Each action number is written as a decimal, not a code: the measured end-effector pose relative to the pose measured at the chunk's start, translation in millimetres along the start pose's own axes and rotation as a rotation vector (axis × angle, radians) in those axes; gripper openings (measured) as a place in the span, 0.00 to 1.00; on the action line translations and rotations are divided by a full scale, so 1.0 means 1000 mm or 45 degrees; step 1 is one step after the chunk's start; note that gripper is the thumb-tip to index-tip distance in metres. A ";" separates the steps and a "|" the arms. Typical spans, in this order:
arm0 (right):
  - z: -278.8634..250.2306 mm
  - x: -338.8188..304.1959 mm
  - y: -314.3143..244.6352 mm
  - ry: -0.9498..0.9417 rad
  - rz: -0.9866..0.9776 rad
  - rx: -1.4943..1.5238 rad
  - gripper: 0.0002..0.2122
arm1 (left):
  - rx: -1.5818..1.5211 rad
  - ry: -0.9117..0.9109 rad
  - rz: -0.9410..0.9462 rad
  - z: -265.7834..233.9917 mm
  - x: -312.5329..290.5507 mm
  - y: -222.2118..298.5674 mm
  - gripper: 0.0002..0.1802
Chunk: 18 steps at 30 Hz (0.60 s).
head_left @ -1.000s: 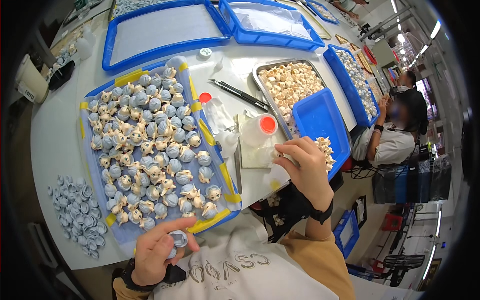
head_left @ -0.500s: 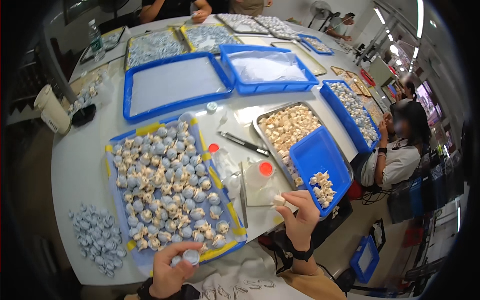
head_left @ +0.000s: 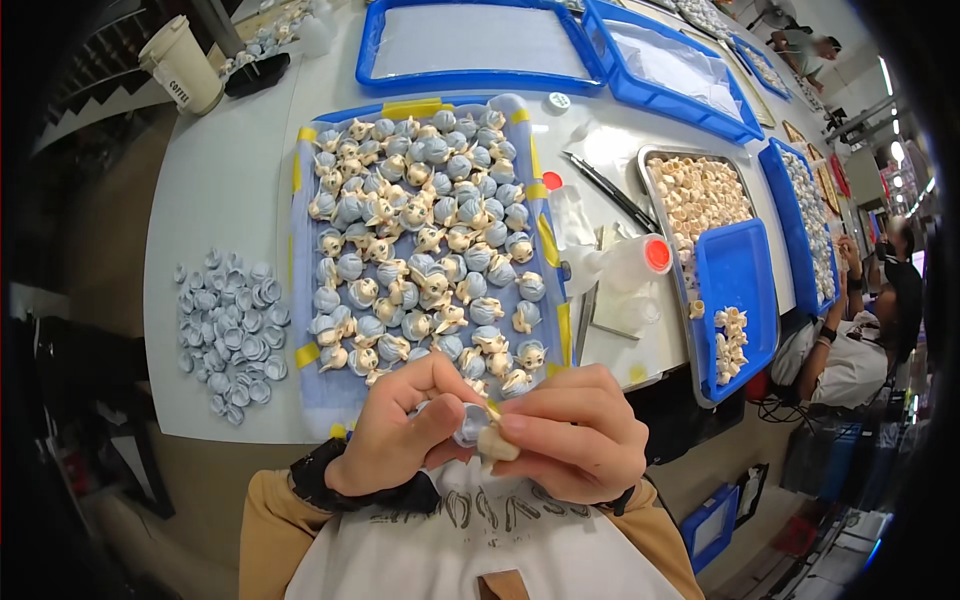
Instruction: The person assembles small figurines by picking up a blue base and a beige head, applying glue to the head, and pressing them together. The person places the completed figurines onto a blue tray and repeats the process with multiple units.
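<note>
My left hand (head_left: 400,430) is closed on a grey-blue hollow cap (head_left: 470,428), its opening turned up. My right hand (head_left: 580,430) pinches a cream doll head piece (head_left: 497,447) right against the cap; the exact contact is partly hidden by fingers. Just beyond both hands lies a cloth-lined tray (head_left: 303,250) with yellow tape on its edges. Many small doll heads (head_left: 430,240) with grey-blue caps and pointed ears fill it. Loose grey-blue caps (head_left: 240,335) are heaped on the table to the left.
Right of the tray stand red-capped bottles (head_left: 628,268) and a black pen-like tool (head_left: 612,192). A metal tray (head_left: 652,185) of cream pieces carries a small blue tray (head_left: 738,270). Larger blue trays (head_left: 480,40) stand behind. Another person (head_left: 850,345) sits at right.
My right hand has come left from beside the small blue tray, bringing the cream piece to the cap in my left hand. The view has tilted down and shifted.
</note>
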State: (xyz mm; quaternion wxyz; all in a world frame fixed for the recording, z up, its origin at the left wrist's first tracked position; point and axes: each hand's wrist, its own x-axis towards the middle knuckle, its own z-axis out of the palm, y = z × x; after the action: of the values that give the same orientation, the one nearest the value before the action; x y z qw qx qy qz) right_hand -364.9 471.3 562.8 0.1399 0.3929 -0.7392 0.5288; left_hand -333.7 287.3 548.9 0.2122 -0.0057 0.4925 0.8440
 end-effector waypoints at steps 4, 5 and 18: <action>0.003 0.001 0.005 -0.137 -0.060 -0.131 0.17 | 0.134 0.078 -0.033 0.003 0.000 0.000 0.25; 0.003 0.000 0.006 -0.177 -0.077 -0.137 0.17 | 0.190 0.110 -0.052 0.004 0.000 0.000 0.27; 0.021 -0.008 0.008 -0.164 -0.113 -0.454 0.21 | 0.233 0.259 -0.176 -0.008 -0.007 -0.008 0.19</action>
State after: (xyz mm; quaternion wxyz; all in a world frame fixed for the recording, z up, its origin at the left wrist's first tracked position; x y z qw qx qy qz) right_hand -361.5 457.1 544.4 0.1830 0.4271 -0.8105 0.3566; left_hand -325.9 281.3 540.0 0.2183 -0.1057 0.5848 0.7740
